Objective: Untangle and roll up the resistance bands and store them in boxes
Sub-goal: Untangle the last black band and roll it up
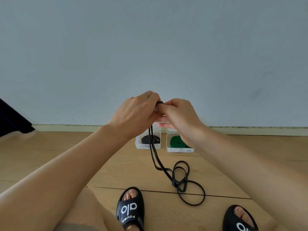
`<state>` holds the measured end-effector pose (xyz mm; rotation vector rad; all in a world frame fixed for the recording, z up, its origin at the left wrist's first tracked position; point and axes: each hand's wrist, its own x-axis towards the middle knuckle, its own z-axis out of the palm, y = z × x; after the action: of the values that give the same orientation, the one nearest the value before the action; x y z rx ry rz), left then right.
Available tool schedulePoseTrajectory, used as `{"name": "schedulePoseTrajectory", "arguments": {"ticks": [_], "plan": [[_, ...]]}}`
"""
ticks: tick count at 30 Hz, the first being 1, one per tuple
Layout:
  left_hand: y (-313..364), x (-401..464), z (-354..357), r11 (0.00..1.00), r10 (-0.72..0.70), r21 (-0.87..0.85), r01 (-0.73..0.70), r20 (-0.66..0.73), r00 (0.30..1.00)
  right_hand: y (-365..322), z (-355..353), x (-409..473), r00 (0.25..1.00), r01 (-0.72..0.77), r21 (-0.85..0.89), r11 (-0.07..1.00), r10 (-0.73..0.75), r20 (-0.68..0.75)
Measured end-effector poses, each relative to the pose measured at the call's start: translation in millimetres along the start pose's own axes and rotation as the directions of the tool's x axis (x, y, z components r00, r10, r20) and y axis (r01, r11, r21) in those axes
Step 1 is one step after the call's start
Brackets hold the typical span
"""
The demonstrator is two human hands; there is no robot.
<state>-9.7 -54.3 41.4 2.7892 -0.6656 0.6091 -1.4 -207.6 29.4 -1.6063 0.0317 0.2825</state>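
Wooden floor (66, 164) with two clear boxes (139, 145), black band's (188, 185) tangled loops, two sandalled feet (130, 209).

A room in a home, seen from floor level: pale wood-look floor (50, 155) planks run to a cream skirting board (250, 129) under a plain grey-blue wall (150, 47). A person sits on the floor, bare-legged, in black slides (130, 209), indoor wear that points to a dwelling rather than a gym or shop. Two small clear boxes (180, 150) stand by the wall, one with a rolled black band (148, 139), one with a green band (176, 141). A loose black band (183, 180) lies coiled on the planks. A dark shape (11, 120) at far left cannot be identified.
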Motion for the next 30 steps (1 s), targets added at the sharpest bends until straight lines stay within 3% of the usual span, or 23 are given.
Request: {"name": "schedulePoseTrajectory", "arguments": {"ticks": [7,13,16,19,24,27,30], "plan": [[5.1,2.2,2.9,0.985,-0.109,-0.144,0.092,-0.112,0.988,-10.1,-10.7,0.7,0.976,-0.135,0.259,0.956,0.082,0.204],[0.2,2.8,3.6,0.949,-0.215,-0.248,0.197,-0.048,0.975,-6.6,-15.6,1.5,0.955,-0.26,0.453,0.853,0.157,0.253],[-2.7,2.8,1.8,0.951,-0.208,-0.241,0.193,-0.036,0.978,-4.7,-17.6,3.8,0.954,-0.25,0.373,0.894,0.161,0.254],[-3.5,1.7,2.3,0.974,-0.142,-0.182,0.137,-0.015,0.99,-2.4,-14.5,8.3,0.986,-0.122,0.156,0.98,0.102,0.13],[-4.9,1.1,-1.4,0.99,-0.03,-0.141,0.024,-0.043,0.999,-1.5,-11.4,6.2,0.999,0.037,-0.05,0.998,-0.037,-0.004],[-5.1,-0.6,0.6,0.974,-0.104,-0.207,0.091,-0.055,0.993,-4.3,-12.8,7.2,1.0,0.006,0.064,0.998,-0.007,0.005],[-4.1,-0.8,2.5,0.921,-0.232,-0.332,0.205,-0.042,0.972,-7.1,-16.8,6.9,0.988,-0.095,0.257,0.962,0.06,0.142]]}}
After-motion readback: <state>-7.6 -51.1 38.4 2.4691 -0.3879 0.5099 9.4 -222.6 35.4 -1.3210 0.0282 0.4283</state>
